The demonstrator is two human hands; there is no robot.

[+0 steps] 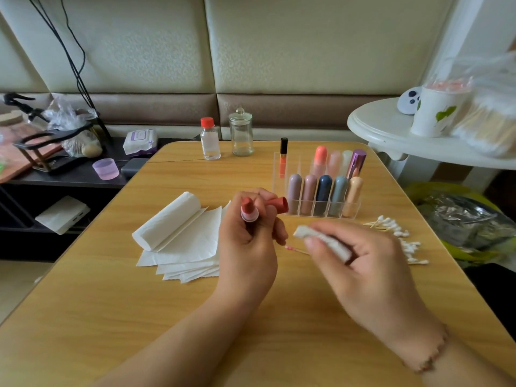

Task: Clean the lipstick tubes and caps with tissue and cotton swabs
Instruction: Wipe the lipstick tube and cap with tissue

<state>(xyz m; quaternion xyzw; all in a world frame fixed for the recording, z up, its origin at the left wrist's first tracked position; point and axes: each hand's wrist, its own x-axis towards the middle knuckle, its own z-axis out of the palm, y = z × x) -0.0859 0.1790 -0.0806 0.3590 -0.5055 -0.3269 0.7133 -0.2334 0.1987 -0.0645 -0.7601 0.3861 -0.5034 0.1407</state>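
Observation:
My left hand (248, 241) grips an uncapped lipstick tube (249, 212) upright, its red-brown bullet showing. The matching red cap (277, 204) is held between the fingers of the same hand, pointing right. My right hand (360, 261) pinches a folded white tissue (326, 241) just right of the tube, a short gap apart. A used cotton swab (296, 249) with a pink tip lies on the table between the hands. A stack of tissue sheets (184, 247) with a folded piece on top lies left of the hands.
A clear organizer (321, 212) with several capped lipsticks stands behind the hands on the wooden table (111, 317). Several clean cotton swabs (399, 236) lie at the right. A red-capped bottle (210, 141) and a glass jar (241, 132) stand at the far edge.

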